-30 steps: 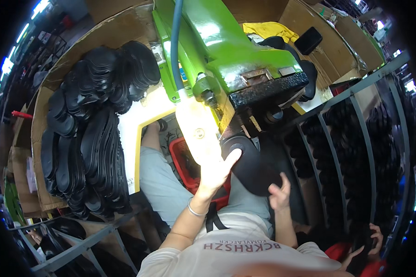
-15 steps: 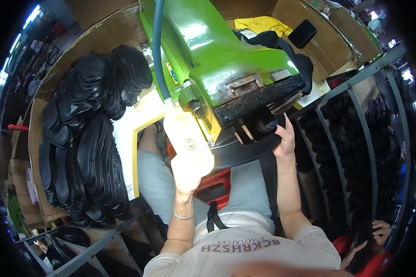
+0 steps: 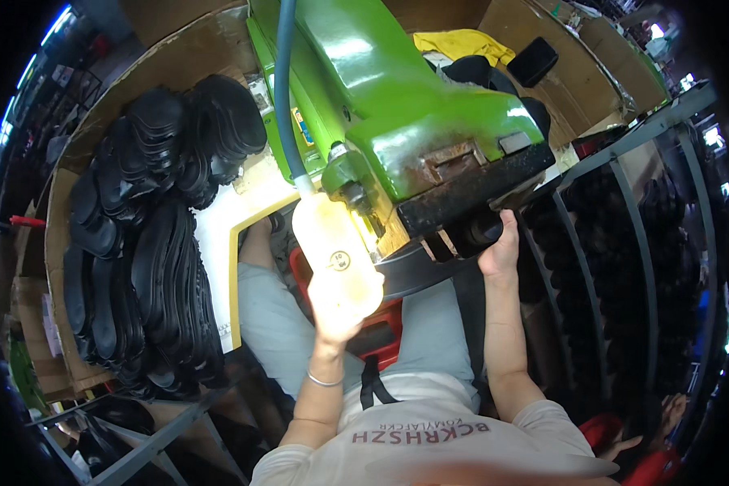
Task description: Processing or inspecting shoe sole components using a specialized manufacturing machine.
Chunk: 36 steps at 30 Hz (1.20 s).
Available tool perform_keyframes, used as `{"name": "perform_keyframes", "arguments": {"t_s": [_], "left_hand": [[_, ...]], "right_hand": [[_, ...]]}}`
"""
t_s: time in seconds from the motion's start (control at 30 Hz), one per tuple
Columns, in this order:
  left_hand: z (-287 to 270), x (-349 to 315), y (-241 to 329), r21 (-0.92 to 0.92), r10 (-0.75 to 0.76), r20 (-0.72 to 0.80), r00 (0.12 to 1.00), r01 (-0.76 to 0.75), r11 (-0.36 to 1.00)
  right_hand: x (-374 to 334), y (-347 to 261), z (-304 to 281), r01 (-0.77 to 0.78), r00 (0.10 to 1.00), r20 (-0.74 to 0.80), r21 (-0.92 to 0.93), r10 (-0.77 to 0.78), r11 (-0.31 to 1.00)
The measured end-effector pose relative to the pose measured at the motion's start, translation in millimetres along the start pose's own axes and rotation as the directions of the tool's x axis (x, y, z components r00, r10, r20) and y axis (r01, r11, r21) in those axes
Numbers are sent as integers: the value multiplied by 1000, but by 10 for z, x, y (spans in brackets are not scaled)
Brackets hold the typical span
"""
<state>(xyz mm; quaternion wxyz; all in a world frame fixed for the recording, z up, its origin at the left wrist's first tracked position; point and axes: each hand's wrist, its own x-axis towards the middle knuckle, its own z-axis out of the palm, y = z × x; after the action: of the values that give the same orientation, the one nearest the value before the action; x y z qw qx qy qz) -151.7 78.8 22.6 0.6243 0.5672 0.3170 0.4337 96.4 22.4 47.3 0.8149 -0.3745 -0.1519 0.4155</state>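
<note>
A green machine head [image 3: 437, 138] with a dark, worn front edge fills the middle of the view. Under that edge is a black curved piece [image 3: 417, 278] that looks like a shoe sole, partly hidden by the machine. My right hand [image 3: 499, 249] is closed on its right end, close to the machine's dark lower parts. My left hand [image 3: 336, 320] is at its left end, washed out by strong light. A glowing, rounded pale lamp head [image 3: 326, 227] with a round mark hangs from a blue-grey hose [image 3: 285, 89]. It covers most of my left fingers, so their grip cannot be seen.
Stacks of black shoe soles [image 3: 166, 275] fill a cardboard box [image 3: 57, 267] on the left. A white board with a yellow edge [image 3: 235, 283] lies beside them. Metal racks [image 3: 640, 219] with dark items stand right. A yellow cloth [image 3: 466, 44] lies at the back. Another person's hands [image 3: 668, 413] show lower right.
The machine and lamp sit slightly lower and further right in view. Less of the black curved piece shows under the machine. My right hand has shifted slightly down, still close to the machine edge.
</note>
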Motion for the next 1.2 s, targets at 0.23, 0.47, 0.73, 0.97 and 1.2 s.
{"name": "perform_keyframes", "arguments": {"t_s": [0.23, 0.47, 0.73, 0.97, 1.2], "left_hand": [[-519, 46, 247, -80, 29, -150, 988, -41, 996], [-935, -359, 72, -82, -40, -298, 954, 16, 997], [-605, -506, 72, 404, -309, 326, 894, 164, 900], [281, 92, 19, 487, 72, 92, 993, -108, 867], [199, -198, -74, 150, 61, -151, 987, -38, 988]], "right_hand": [[-397, 396, 304, -14, 1000, 2, -30, 14, 999], [-556, 690, 480, -70, 986, 137, -156, 91, 985], [-551, 731, 498, -54, 976, 189, -287, 112, 956], [-646, 589, 356, 99, 995, 41, -368, -91, 924], [-729, 680, 291, -26, 977, 181, -440, 116, 898]]}}
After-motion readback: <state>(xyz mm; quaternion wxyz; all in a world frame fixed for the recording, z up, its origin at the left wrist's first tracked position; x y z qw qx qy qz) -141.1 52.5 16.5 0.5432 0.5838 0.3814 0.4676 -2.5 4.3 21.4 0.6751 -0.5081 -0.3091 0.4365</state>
